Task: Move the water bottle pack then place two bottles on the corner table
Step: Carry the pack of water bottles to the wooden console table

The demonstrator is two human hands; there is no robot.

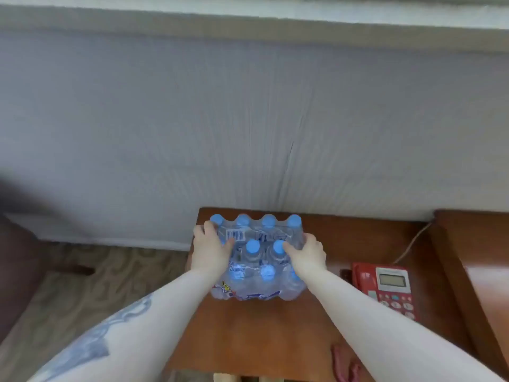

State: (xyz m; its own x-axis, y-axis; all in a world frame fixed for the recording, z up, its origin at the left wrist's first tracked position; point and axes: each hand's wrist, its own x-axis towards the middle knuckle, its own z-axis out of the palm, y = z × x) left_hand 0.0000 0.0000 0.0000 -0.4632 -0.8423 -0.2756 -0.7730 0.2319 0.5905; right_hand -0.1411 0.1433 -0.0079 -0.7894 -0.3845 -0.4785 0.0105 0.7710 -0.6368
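The pack [257,257] sits at the table's [248,334] far left. The left hand [210,250] and right hand [307,255] clasp its sides. Advice: grip low, lift level, since the wrap may stretch.

Bare table [264,334] lies open nearside of the pack [257,260]; a red telephone [385,288] blocks its right.

clear glossy plastic wrap on the bottle pack [257,260]; polished wooden table [275,332]; shiny red plastic phone [385,288].
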